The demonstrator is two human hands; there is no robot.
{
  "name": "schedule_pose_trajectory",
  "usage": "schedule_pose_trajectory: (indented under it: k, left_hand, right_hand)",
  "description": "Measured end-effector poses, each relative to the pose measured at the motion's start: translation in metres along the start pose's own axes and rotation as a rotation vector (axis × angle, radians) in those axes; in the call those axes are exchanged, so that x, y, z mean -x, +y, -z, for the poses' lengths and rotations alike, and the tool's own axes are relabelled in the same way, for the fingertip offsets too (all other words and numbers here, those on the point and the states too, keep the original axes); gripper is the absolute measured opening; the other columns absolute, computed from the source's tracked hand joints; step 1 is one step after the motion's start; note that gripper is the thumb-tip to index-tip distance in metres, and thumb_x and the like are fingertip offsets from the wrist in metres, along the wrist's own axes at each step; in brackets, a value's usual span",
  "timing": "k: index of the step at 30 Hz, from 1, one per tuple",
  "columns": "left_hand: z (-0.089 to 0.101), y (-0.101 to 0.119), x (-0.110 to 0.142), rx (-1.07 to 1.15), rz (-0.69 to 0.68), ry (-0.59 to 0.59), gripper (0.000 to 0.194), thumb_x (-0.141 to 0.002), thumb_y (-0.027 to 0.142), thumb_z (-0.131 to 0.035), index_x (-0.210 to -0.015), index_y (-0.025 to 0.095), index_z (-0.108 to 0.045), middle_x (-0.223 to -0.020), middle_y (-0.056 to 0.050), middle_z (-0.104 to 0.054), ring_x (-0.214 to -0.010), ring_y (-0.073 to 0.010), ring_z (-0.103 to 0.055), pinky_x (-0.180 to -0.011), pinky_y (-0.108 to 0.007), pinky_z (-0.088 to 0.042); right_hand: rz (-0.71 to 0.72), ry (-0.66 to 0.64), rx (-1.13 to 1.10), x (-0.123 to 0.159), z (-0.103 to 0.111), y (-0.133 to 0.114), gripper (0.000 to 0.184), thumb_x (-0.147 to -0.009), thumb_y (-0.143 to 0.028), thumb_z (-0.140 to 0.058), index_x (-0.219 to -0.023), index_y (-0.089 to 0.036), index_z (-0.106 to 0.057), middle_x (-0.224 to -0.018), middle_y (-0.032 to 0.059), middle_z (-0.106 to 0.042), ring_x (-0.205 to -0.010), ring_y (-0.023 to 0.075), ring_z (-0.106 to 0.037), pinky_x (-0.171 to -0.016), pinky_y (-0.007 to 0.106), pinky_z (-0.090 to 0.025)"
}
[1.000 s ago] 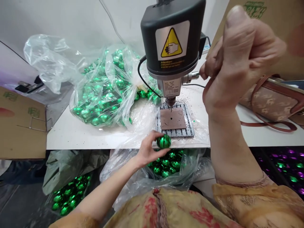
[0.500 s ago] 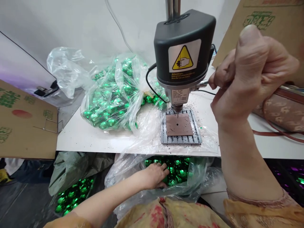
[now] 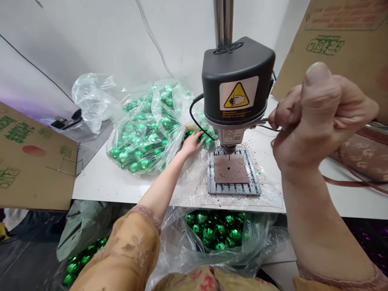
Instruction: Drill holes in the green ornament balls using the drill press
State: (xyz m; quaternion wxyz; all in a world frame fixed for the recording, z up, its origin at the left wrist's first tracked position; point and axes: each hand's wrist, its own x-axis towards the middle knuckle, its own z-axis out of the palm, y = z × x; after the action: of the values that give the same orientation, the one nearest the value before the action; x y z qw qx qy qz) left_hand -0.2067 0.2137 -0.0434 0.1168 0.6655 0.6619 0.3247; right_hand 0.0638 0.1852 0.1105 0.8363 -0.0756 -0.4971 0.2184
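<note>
At the mouth of a clear plastic bag (image 3: 141, 139) full of shiny green faceted balls (image 3: 145, 165), my left hand (image 3: 190, 144) reaches in with fingers stretched out. Its fingertips touch the balls there and are partly hidden. My right hand (image 3: 318, 117) is closed around the lever (image 3: 264, 120) of a small black bench drill press (image 3: 239, 83). Under the drill bit (image 3: 229, 157) lies a brown square board (image 3: 238, 171) with a dark hole, on the slotted metal base (image 3: 214, 188). No ball sits on the board.
Below the table edge hangs an open plastic bag with more green balls (image 3: 216, 230). Cardboard boxes stand at left (image 3: 33, 161) and right (image 3: 348, 44). Dark shavings lie around the drill base. A patterned bag (image 3: 360, 157) with a brown strap (image 3: 348, 182) rests at right.
My left hand has moved up from the balls in the lower bag to the mouth of the bag on the table. My right hand stays on the lever. The view has tilted slightly up.
</note>
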Motion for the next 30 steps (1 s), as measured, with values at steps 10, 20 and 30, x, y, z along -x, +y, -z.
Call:
schedule_pose_trajectory:
  k: [10, 20, 30]
  left_hand:
    - [0.009, 0.009, 0.034, 0.549, 0.263, 0.251, 0.054, -0.075, 0.031, -0.079, -0.125, 0.017, -0.066, -0.107, -0.009, -0.067, -0.091, -0.0208, -0.067, -0.084, -0.038, -0.059]
    - [0.011, 0.077, 0.101, 1.095, 0.302, -0.016, 0.064, -0.084, 0.058, -0.077, -0.138, 0.028, -0.061, -0.114, -0.008, -0.074, -0.091, -0.0208, -0.072, -0.077, -0.034, -0.06]
    - [-0.043, 0.074, 0.101, 0.834, 0.164, -0.023, 0.067, -0.074, 0.053, -0.088, -0.126, 0.019, -0.064, -0.116, -0.01, -0.074, -0.107, -0.0239, -0.069, -0.094, -0.037, -0.055]
  right_hand:
    - [-0.004, -0.012, -0.019, 0.0, 0.001, 0.001, 0.046, -0.094, -0.018, -0.061, -0.054, -0.021, -0.038, -0.046, -0.0048, -0.031, -0.04, 0.0093, -0.033, -0.043, 0.031, -0.02]
    - [-0.045, -0.009, -0.07, 0.0, 0.0, -0.003, 0.054, -0.092, -0.033, -0.072, -0.053, -0.019, -0.036, -0.045, -0.0056, -0.03, -0.04, 0.007, -0.028, -0.044, 0.03, -0.017]
    - [-0.021, -0.051, -0.069, 0.0, 0.002, -0.001, 0.058, -0.093, -0.044, -0.071, -0.053, -0.02, -0.036, -0.046, -0.0056, -0.033, -0.04, 0.0082, -0.029, -0.044, 0.032, -0.019]
